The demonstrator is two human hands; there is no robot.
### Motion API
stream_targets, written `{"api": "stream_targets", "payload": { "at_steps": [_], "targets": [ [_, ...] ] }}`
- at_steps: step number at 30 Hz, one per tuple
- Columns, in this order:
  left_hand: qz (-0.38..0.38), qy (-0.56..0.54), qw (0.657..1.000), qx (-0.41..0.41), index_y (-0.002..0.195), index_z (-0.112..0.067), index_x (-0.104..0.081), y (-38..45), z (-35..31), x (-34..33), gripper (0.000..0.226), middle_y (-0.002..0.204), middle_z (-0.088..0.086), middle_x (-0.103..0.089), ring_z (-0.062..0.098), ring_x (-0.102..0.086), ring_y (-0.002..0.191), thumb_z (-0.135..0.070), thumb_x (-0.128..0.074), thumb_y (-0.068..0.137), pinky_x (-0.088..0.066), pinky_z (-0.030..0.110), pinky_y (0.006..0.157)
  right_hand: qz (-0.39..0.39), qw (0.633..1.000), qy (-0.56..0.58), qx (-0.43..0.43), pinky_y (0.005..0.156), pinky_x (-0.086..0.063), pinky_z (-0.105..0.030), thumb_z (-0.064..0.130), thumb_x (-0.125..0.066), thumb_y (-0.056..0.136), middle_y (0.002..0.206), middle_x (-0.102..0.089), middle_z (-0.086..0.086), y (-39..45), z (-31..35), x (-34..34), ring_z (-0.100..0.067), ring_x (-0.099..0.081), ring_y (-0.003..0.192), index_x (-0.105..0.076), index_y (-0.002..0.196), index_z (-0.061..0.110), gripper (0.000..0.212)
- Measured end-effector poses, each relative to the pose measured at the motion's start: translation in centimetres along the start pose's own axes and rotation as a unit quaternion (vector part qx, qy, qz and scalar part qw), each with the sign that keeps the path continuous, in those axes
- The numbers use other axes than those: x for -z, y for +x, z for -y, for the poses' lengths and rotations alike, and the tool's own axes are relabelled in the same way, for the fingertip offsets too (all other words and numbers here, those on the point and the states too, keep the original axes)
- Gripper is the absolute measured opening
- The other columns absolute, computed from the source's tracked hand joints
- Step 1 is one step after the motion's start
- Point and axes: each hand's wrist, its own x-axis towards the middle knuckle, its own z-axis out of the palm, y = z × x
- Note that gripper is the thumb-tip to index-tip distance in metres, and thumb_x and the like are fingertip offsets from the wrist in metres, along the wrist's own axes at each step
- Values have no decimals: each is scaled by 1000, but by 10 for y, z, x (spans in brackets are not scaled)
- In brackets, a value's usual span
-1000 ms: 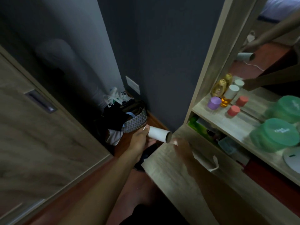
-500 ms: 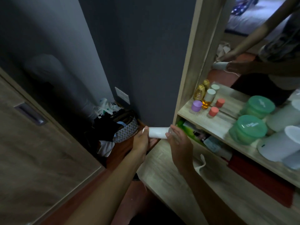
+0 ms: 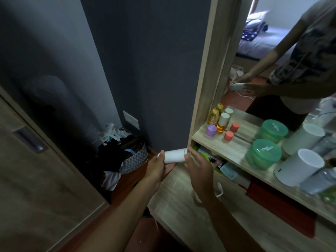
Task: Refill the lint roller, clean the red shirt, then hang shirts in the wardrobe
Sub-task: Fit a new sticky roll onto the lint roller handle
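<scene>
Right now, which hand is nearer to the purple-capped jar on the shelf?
Right. The right hand is at the white roll's end, just below-left of the purple-capped jar; the left hand grips the roll's far end, further left.

A home bedroom: the mirror (image 3: 283, 57) of a wooden dressing table (image 3: 181, 206) reflects a bed with bedding (image 3: 261, 35). On the table's shelf (image 3: 234, 150) stand toiletries, among them amber bottles (image 3: 213, 116) and green-lidded jars (image 3: 263, 153). A patterned basket (image 3: 135, 157) stuffed with clothes sits on the floor by the dark wall, beside a wooden sliding door (image 3: 36, 179).
</scene>
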Motion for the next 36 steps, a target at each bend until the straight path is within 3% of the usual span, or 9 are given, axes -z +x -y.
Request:
{"api": "stream_targets", "payload": {
  "at_steps": [3,10,16,21,24,27,29,32,36],
  "targets": [
    [20,3,1000,-7,120,4,-52,0,0,0,37,102,23,-65,24,-70,81,-26,-49,99,-60,25,59,24,997,60,-36,74,-55,-17,11,-57,94,114,-62,9,8,7,4,2,-62,98,-65,121,19,29],
    [86,115,990,2,100,-8,-60,-5,-8,-4,30,87,18,-69,16,-69,59,-37,-52,96,-57,23,53,38,996,74,-22,79,-56,-21,12,-52,97,109,-62,16,24,18,14,2,-60,101,-63,121,18,27],
    [193,191,962,-23,130,-21,-38,-11,-12,-11,39,90,16,-58,19,-53,47,-41,-44,96,-37,22,41,60,994,77,-49,80,-58,-30,12,-55,95,111,-63,3,34,30,16,-9,-62,104,-58,118,14,24],
    [299,122,946,30,142,-40,-32,-6,-26,-10,60,111,22,-62,23,-60,71,-27,-48,85,-39,24,45,80,992,71,-72,75,-60,-35,16,-60,92,107,-66,-12,38,35,23,-22,-66,98,-59,103,6,15],
    [335,154,929,39,137,-33,-40,-14,-30,-12,50,81,11,-68,13,-59,54,-21,-40,88,-41,20,39,99,990,71,-73,65,-57,-23,14,-60,92,103,-68,-10,36,34,24,-19,-66,95,-61,104,4,16],
    [302,141,943,19,123,-30,-50,-14,-24,-15,36,74,12,-53,12,-54,42,-20,-33,93,-36,17,31,86,996,12,-30,73,-49,-10,19,-58,94,103,-68,3,36,34,22,-7,-63,94,-65,107,10,18],
    [261,105,959,21,125,-32,-49,-9,-20,-17,34,73,13,-50,14,-53,41,-25,-36,94,-36,17,31,57,997,-40,-36,83,-46,-16,31,-52,96,105,-64,7,38,15,26,-5,-59,98,-64,112,18,24],
    [200,130,971,19,135,-26,-44,5,-14,-14,43,71,11,-53,16,-54,43,-42,-43,95,-40,21,34,-60,977,-187,-78,86,-45,-35,49,-45,86,106,-64,-8,38,-46,42,-24,-59,100,-64,113,22,43],
    [168,155,973,26,137,-12,-45,17,-9,-8,66,69,9,-59,18,-58,52,-57,-50,89,-45,25,44,-159,898,-323,-251,88,-40,-40,40,-57,84,122,-53,-29,18,-116,73,-40,-51,110,-54,124,3,55]
  ]
}}
